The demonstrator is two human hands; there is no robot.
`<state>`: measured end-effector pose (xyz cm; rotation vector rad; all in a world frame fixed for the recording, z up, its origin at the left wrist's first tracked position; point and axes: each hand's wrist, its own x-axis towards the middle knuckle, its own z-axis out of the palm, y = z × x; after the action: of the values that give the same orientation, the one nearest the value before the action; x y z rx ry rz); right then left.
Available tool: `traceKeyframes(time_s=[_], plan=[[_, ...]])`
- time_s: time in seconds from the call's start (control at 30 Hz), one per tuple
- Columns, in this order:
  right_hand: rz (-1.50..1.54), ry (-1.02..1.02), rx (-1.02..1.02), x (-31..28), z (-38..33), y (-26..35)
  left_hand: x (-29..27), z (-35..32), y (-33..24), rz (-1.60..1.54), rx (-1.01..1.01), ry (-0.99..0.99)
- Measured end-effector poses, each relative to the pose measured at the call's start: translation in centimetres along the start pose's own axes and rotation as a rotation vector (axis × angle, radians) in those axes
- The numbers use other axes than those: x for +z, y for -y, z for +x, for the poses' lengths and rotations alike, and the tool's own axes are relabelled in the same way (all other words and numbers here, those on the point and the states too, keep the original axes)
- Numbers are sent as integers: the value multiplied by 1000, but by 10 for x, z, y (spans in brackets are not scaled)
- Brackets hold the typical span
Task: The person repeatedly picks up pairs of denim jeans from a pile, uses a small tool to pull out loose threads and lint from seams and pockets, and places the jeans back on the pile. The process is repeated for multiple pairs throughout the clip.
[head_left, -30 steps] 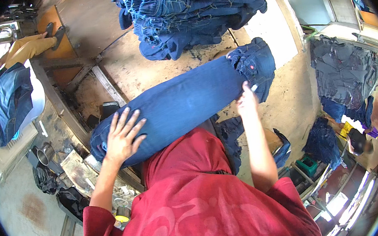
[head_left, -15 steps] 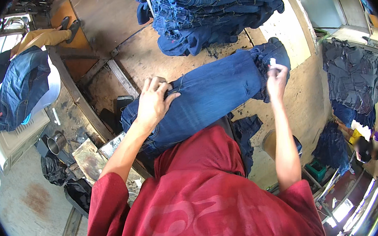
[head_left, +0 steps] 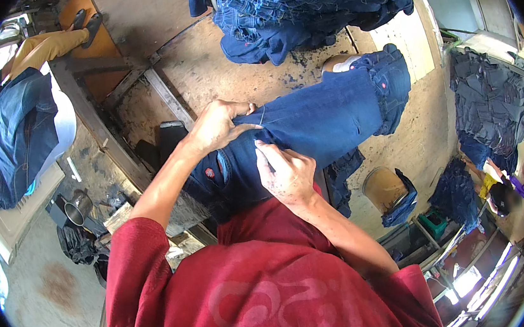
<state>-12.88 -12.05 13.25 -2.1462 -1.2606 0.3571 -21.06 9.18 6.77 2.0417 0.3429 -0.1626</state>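
Note:
A pair of dark blue jeans (head_left: 327,115) lies folded lengthwise before me, its waist end by my body with a small red badge near a pocket. My left hand (head_left: 220,126) is closed on its upper edge, thumb and forefinger gathering the denim. A thin pale thread shows beside those fingertips. Just below, my right hand (head_left: 288,170) is held over the cloth with thumb and fingers pinched together. Whatever is between them is hidden. At the far right end the leg is bunched, with another red badge on it.
A tall stack of jeans (head_left: 322,4) stands at the back of the wooden table (head_left: 193,56). Dark garments (head_left: 491,95) are heaped at right. Another pair of jeans (head_left: 20,138) lies at far left, near a person's legs (head_left: 39,49). A metal cup (head_left: 78,208) sits lower left.
My right hand has come from the far right end of the jeans to beside my left hand. The small white thing it held no longer shows. The jeans have shifted slightly.

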Motion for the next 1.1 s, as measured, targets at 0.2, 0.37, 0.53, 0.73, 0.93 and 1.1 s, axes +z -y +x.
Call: traceKeyframes(time_s=[0.2,0.37,0.53,0.73,0.93,1.1], plan=[[-192,242,124,0,1,6,11,-2,10,-101,44,-58],[-49,63,96,8,4,-1,15,-3,13,-100,97,-120],[-133,188,91,2,6,2,18,-3,13,-127,96,-132],[-58,185,162,-1,10,3,16,-3,9,-119,78,-150],[-49,159,122,-2,11,2,12,-2,4,-102,73,-129],[-86,238,155,-5,12,1,10,-2,1,-111,1,-85]])
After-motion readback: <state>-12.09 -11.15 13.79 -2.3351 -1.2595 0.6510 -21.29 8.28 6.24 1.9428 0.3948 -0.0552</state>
